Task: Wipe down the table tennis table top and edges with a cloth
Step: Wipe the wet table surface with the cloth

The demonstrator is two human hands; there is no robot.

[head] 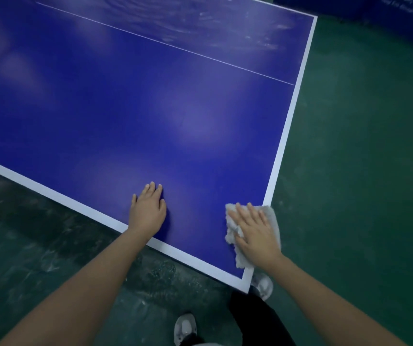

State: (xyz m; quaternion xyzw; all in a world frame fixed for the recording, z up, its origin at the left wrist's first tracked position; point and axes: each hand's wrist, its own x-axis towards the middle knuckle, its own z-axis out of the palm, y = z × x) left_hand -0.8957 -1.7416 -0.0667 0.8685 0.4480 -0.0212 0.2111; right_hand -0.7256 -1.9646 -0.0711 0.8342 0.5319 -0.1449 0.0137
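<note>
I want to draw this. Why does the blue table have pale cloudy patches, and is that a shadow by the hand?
Head view: the pale patches on the table are soft glare from lights overhead; the left hand casts a dark shadow to its right; the far end looks smeary; edges bend slightly from the wide lens.

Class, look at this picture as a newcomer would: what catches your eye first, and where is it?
The big blue table top with white edge lines fills the upper left. At its near corner the right hand presses a white cloth flat, while the left hand rests bare on the blue beside it.
</note>
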